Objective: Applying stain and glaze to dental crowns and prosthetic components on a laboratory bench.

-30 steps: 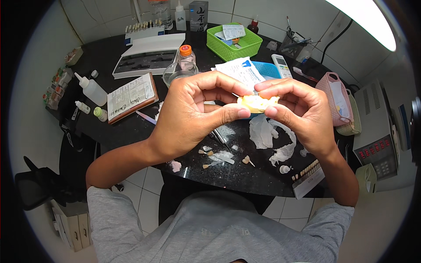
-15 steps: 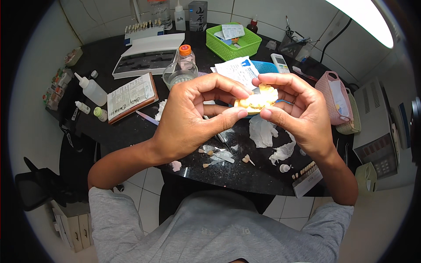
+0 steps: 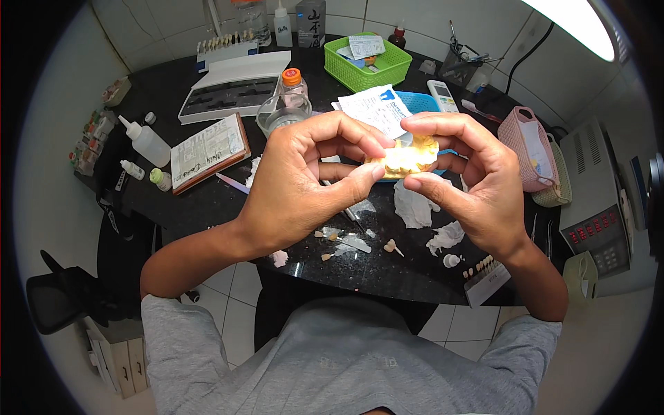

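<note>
Head view: a glossy black desk (image 3: 387, 278) stands against tiled walls (image 3: 423, 26), lit by a bright lamp (image 3: 577, 24). Above the desk, the left hand (image 3: 301, 169) pinches a yellow dental model (image 3: 407, 159), long axis sideways, taller end rightward; the right hand (image 3: 481, 181) curls around that end, contact unclear.

Just beyond the fingers (image 3: 344, 128), a white paper slip (image 3: 373, 114) bears blue print beside a blue tooth-shaped emblem (image 3: 387, 95), and farther beyond them a grey box (image 3: 311, 24) shows large black brush-style characters and a white bottle (image 3: 282, 31) carries dark handwriting. Left of the fingers, a brown-edged notebook (image 3: 207, 153) shows small print with bold handwriting across it. To their right, red digits glow on a grey device (image 3: 595, 188), and nearer the body faint lettering marks a white shade guide (image 3: 488, 285).
</note>
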